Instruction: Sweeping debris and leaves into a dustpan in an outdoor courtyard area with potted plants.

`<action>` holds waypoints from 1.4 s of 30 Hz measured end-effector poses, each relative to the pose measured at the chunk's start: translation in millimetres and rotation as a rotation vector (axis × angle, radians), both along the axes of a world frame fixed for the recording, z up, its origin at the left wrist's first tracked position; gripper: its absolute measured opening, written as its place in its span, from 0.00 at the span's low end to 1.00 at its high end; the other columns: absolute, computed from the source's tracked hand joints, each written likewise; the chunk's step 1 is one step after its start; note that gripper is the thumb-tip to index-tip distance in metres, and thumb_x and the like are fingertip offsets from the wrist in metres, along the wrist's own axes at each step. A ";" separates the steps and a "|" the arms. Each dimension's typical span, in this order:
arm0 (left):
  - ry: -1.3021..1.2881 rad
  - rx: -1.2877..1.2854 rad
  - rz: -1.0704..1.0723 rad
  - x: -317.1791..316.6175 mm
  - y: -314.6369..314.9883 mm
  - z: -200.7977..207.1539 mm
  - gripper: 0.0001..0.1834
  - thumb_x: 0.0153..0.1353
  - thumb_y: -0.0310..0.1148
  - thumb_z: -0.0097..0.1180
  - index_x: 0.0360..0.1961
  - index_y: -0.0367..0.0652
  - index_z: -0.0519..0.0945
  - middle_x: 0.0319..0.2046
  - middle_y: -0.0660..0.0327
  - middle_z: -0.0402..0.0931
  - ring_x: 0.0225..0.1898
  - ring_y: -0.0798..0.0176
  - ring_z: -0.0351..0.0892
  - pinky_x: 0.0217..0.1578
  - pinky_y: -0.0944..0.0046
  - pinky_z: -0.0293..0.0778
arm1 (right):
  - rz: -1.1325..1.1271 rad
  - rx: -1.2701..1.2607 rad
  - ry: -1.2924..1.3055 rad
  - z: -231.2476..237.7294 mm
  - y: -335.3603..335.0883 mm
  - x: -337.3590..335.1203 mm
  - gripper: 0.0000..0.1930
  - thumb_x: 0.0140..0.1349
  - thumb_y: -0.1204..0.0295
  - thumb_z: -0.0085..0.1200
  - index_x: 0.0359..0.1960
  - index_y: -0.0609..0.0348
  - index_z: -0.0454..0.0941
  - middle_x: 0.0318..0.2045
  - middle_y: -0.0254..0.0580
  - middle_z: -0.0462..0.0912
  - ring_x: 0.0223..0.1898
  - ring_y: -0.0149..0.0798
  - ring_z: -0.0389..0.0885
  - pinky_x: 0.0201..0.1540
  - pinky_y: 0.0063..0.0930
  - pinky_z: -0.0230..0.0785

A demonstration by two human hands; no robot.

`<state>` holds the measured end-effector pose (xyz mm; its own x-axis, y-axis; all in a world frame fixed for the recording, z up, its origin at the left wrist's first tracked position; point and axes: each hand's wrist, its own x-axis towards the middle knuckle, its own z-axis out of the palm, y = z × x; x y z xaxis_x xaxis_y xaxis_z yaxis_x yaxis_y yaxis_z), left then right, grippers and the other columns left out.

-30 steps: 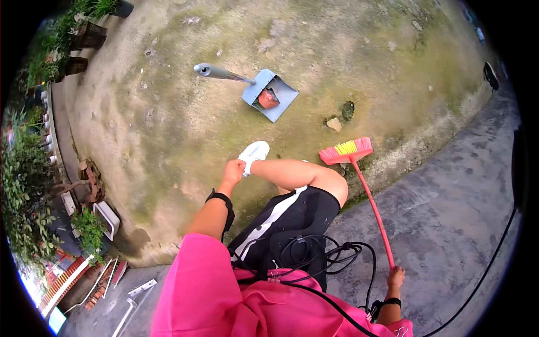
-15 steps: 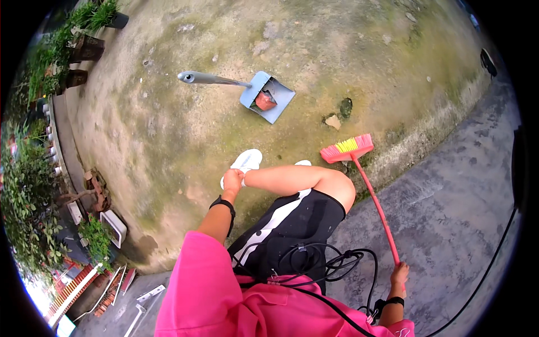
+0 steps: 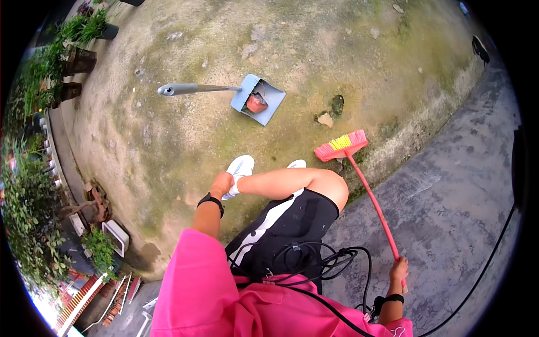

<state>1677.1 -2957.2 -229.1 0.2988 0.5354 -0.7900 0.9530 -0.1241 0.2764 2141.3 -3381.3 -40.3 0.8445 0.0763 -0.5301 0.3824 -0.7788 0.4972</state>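
My right hand [image 3: 399, 272] grips the top of a red broom handle [image 3: 373, 208]; the broom's pink and yellow bristle head [image 3: 341, 145] rests on the mossy concrete. My left hand [image 3: 222, 183] is closed against my lower leg, just above a white shoe [image 3: 240, 167], with my bare knee raised. A second white shoe [image 3: 297, 164] peeks out behind the leg. Farther ahead lies a light blue dustpan [image 3: 259, 100] with a grey long handle [image 3: 191, 89] and reddish debris inside. A stone [image 3: 325, 119] and a dark clump [image 3: 337, 104] lie between dustpan and broom.
Potted plants [image 3: 78, 42] and greenery line the left edge. A white rectangular planter [image 3: 115, 237] and rusty metal pieces [image 3: 95, 199] sit at lower left. Darker grey pavement [image 3: 449, 213] runs along the right, and black cables [image 3: 320, 261] hang at my waist.
My left hand has slid from the shoe up onto my lower leg. The view has shifted, so the dustpan appears lower and nearer. The broom stays held in my right hand.
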 end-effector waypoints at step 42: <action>-0.548 -0.476 1.239 10.6 18.1 44.0 0.03 0.47 0.29 0.48 0.23 0.41 0.70 0.21 0.61 0.71 0.25 0.68 0.72 0.24 0.75 0.67 | 0.031 -0.083 -0.018 -6.7 -4.6 2.7 0.08 0.48 0.68 0.41 0.31 0.50 0.64 0.33 0.35 0.68 0.37 0.40 0.67 0.35 0.42 0.57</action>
<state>1687.8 -2939.1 -185.1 0.1632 0.3935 -0.9047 0.1385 0.8988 0.4159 2144.0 -3385.9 -46.9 0.8520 0.0589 -0.5203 0.3961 -0.7223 0.5669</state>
